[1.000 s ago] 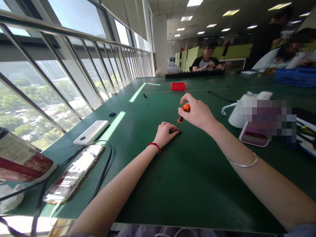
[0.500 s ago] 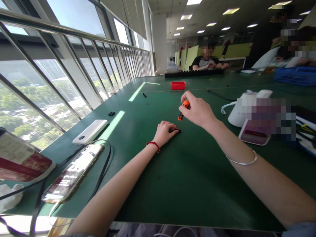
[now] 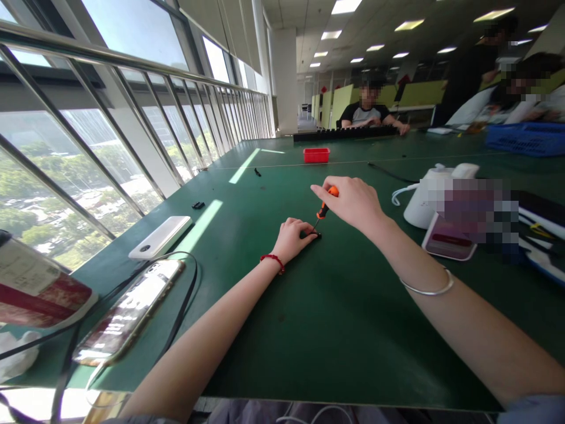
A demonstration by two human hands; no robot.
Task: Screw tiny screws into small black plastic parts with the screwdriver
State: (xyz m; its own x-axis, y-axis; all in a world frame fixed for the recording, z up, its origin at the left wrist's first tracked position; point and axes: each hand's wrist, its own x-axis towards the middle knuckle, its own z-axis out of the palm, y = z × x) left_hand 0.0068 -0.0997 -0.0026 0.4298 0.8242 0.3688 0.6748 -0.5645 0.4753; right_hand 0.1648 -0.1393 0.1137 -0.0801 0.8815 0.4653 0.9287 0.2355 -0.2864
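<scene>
My left hand (image 3: 293, 238) rests on the green table, its fingers closed on a small black part (image 3: 315, 234) that is mostly hidden by them. An orange and black screwdriver (image 3: 324, 207) stands slightly tilted, with its thin shaft pointing down onto that part. Around the top of its handle is my right hand (image 3: 353, 199), gripping from above with the thumb stretched out to the left. Whether the tip sits in a screw is too small to tell.
A red box (image 3: 316, 155) stands farther back. At left lie a white power bank (image 3: 159, 238), a phone (image 3: 130, 312) with cables, and small black pieces (image 3: 198, 205). A white device (image 3: 426, 200) and another phone (image 3: 449, 237) are at right. A person (image 3: 365, 112) sits across the table.
My right hand has turned on the screwdriver handle and sits slightly lower, its thumb now stretched out leftward. My left hand keeps its hold on the black part.
</scene>
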